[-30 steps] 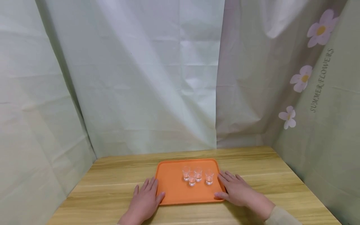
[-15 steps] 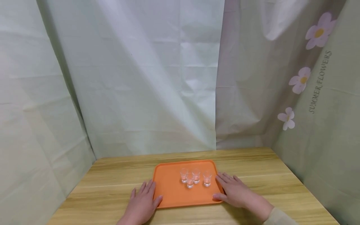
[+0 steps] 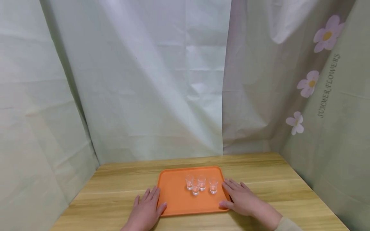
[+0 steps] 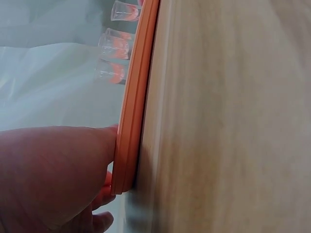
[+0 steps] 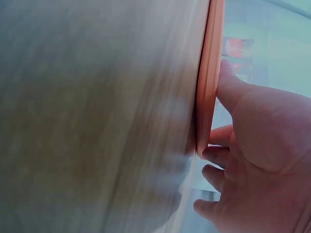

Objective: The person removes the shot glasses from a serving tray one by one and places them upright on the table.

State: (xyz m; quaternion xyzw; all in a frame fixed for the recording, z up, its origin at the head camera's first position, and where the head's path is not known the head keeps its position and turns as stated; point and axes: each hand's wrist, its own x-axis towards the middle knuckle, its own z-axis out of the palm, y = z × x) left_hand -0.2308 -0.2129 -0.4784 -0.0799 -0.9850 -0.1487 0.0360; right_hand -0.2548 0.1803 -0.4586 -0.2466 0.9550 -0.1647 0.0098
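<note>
A rectangular orange tray [image 3: 174, 197] lies on the wooden table. Several small clear shot glasses [image 3: 213, 187] stand upright on its middle and right part, three close together and one a little apart. My left hand [image 3: 145, 208] holds the tray's left side near the front corner, thumb over the rim and fingers along the outer edge. On the opposite side my right hand [image 3: 244, 200] grips the rim likewise, its thumb on the front right corner. In the right wrist view the fingertips [image 5: 214, 155] touch the tray's edge. Neither hand touches the glasses.
The wooden table [image 3: 121, 179] extends around the tray on all sides. Pale green curtains [image 3: 144, 96] hang behind and at both sides. Printed flowers [image 3: 307, 84] decorate the right one.
The tray, with the glasses standing on it, has shifted slightly left and toward me, both hands moving along with it. The head view has also tilted a little. Now it is nearly still.
</note>
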